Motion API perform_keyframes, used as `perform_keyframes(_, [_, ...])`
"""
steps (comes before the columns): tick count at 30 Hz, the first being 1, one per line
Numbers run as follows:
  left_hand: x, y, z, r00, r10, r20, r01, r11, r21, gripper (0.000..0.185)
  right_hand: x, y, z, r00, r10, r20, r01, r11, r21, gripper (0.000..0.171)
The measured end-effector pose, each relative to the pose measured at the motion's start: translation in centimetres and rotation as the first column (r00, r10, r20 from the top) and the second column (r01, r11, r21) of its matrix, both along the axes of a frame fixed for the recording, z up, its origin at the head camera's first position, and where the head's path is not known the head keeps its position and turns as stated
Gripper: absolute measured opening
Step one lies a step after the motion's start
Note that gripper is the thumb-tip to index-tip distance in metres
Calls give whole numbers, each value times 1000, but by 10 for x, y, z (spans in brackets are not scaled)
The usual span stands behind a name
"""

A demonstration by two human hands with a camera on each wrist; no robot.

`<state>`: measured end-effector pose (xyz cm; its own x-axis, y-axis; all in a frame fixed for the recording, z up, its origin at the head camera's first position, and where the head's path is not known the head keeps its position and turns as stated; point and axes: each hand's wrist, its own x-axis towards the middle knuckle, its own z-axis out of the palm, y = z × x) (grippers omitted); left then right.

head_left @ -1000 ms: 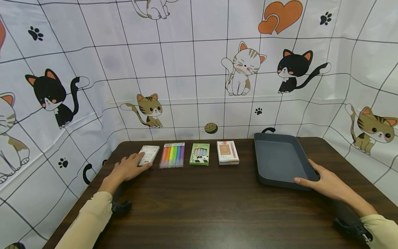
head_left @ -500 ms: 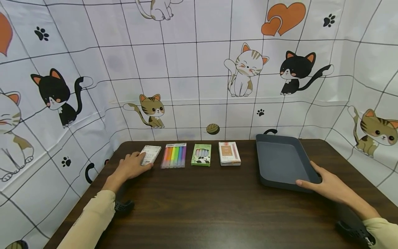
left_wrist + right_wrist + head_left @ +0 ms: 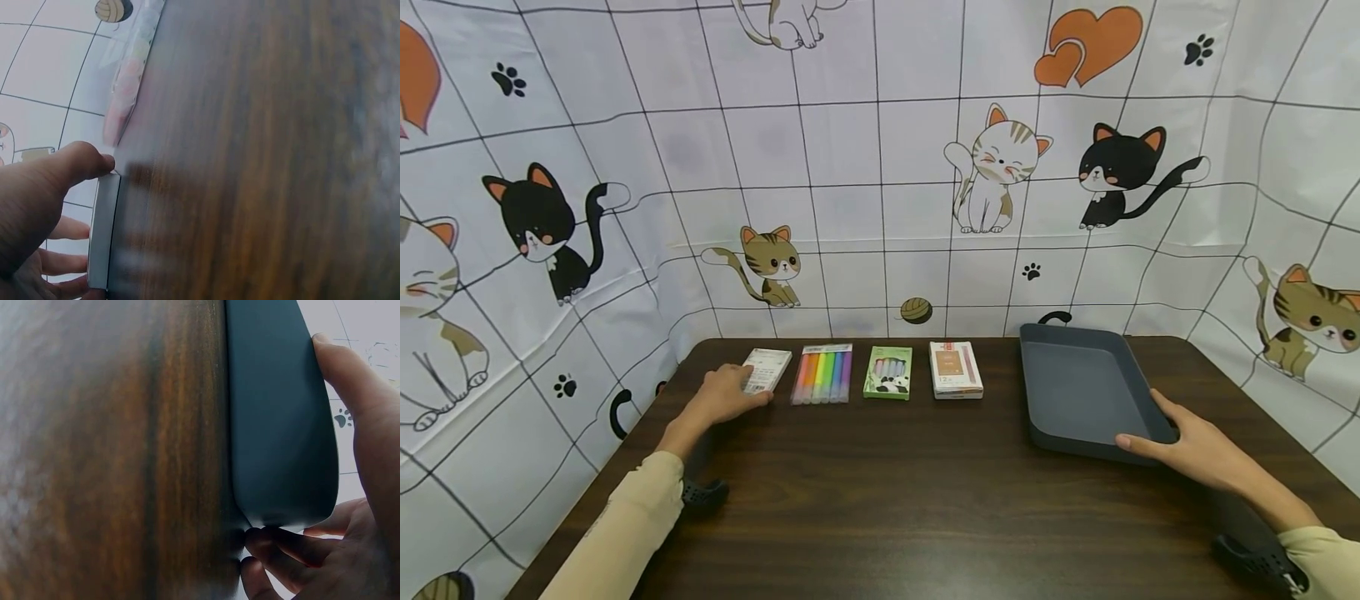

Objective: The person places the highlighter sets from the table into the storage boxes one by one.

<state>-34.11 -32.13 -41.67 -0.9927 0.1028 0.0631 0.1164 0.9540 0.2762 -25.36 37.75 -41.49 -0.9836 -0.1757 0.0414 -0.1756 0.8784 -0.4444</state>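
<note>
My left hand point(image 3: 724, 398) holds a small flat white box point(image 3: 767, 369) with printed text at the table's back left. In the left wrist view the thumb lies at one end of the box point(image 3: 104, 234), and the fingers are along its far side. At the right, my right hand point(image 3: 1195, 442) grips the near right corner of a dark grey rectangular tray point(image 3: 1078, 379). Its thumb lies over the front rim; the other fingers reach round the side, low by the table in the right wrist view. The tray sits flat with nothing in it.
Right of the white box lie a clear pack of rainbow-coloured markers point(image 3: 822, 375), a green box with a panda picture point(image 3: 887, 373) and a white-and-tan box point(image 3: 956, 370), in a row. A cat-print sheet point(image 3: 880, 208) hangs behind the dark wooden table point(image 3: 887, 500).
The left hand's fingers have drawn in closer against the white box. The head view has shifted slightly; the right hand keeps its place at the tray's corner.
</note>
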Motion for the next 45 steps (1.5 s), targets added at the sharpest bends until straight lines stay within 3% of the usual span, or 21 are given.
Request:
perform_keyframes(10, [2, 11, 3, 996, 88, 27, -88, 996, 10, 88, 1, -1, 1, 1000, 1, 5, 0, 1000, -8, 110])
perform_keyframes(22, [1, 12, 1, 991, 133, 9, -133, 990, 46, 86, 1, 0, -1, 1000, 15, -8, -15, 1000, -15, 108])
perform_keyframes(33, [2, 9, 2, 992, 109, -60, -102, 989, 105, 84, 2, 0, 0, 1000, 10, -2, -10, 1000, -13, 108])
perform_keyframes(45, [1, 8, 4, 993, 99, -68, -89, 987, 137, 82, 1, 0, 0, 1000, 0, 2, 0, 1000, -6, 109])
